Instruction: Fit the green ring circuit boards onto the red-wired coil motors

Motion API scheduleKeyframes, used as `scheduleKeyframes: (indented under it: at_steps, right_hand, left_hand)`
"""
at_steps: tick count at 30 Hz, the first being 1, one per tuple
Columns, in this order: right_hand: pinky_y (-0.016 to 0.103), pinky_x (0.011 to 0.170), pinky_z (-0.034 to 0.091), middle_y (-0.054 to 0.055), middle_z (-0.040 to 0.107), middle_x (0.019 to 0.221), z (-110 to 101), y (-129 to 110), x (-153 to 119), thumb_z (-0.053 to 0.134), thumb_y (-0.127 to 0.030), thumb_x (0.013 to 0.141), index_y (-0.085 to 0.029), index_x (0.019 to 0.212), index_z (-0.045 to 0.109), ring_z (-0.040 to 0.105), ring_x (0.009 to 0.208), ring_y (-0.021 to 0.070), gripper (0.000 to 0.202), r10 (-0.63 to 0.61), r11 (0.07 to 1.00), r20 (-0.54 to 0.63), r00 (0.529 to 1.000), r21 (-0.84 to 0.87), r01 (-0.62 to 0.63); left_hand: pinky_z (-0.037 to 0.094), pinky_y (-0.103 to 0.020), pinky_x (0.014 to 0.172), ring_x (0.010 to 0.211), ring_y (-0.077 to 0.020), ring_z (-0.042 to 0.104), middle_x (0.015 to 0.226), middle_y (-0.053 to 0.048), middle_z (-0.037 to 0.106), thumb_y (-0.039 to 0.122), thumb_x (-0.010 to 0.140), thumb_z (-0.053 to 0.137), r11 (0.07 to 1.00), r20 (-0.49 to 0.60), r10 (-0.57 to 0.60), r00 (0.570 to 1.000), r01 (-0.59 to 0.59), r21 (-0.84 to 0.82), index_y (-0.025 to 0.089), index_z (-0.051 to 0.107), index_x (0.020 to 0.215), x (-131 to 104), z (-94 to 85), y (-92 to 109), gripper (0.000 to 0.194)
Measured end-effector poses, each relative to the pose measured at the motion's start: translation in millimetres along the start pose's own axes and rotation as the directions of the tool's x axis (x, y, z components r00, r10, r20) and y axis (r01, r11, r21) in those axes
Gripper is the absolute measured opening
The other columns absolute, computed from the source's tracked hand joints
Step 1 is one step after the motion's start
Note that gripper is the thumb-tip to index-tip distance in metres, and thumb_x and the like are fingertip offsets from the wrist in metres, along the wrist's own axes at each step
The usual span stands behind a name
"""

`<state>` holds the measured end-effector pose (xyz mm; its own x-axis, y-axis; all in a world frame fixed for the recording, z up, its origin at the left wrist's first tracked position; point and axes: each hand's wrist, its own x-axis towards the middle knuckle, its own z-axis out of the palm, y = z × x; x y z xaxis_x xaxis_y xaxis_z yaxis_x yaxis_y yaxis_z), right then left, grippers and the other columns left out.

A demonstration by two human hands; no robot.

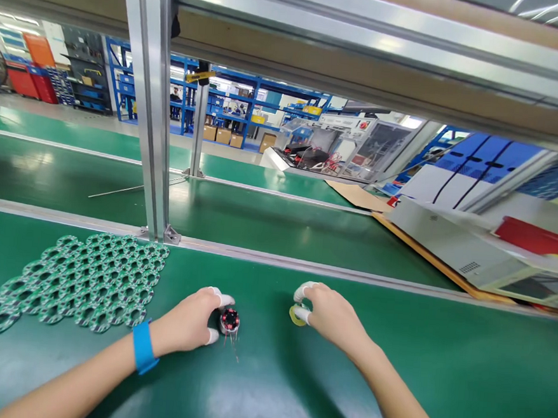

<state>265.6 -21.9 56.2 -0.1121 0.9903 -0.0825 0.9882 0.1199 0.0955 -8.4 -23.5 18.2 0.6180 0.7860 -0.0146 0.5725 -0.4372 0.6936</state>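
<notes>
My left hand [192, 321], with white finger cots and a blue wristband, is beside a small round motor part [230, 321] with a black and red core and thin wires. Its thumb and finger are spread at the part's left side; whether they touch it is unclear. To the right, my right hand [326, 311], also in white finger cots, pinches a thin yellowish ring [296, 316] just over the green table. Many green and white rings [97, 279] lie in rows on the table at the left.
An aluminium post [150, 104] rises behind the rings, joined to a low rail [280, 260] along the table's back. Beyond are a green conveyor [259, 217], a thin rod and, at right, a grey case [453, 240]. A crossbeam runs overhead.
</notes>
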Motion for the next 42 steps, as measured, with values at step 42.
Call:
scheduleKeyframes:
  at_steps: [42]
  right_hand:
    - [0.038,0.074,0.055,0.012,0.064,0.104,30.5,-63.0,-12.7,0.06,-0.032,0.076,-0.02,0.103,0.065,0.062,0.091,0.0255,0.03,-0.123,0.753,-0.557,0.821,0.486,0.443]
  left_hand:
    - [0.037,-0.035,0.078,0.089,-0.0231,0.048,0.092,-0.004,0.06,0.049,0.066,0.071,0.995,-0.33,0.039,0.943,-0.004,0.105,0.018,0.062,0.09,3.9,14.7,13.9,0.04]
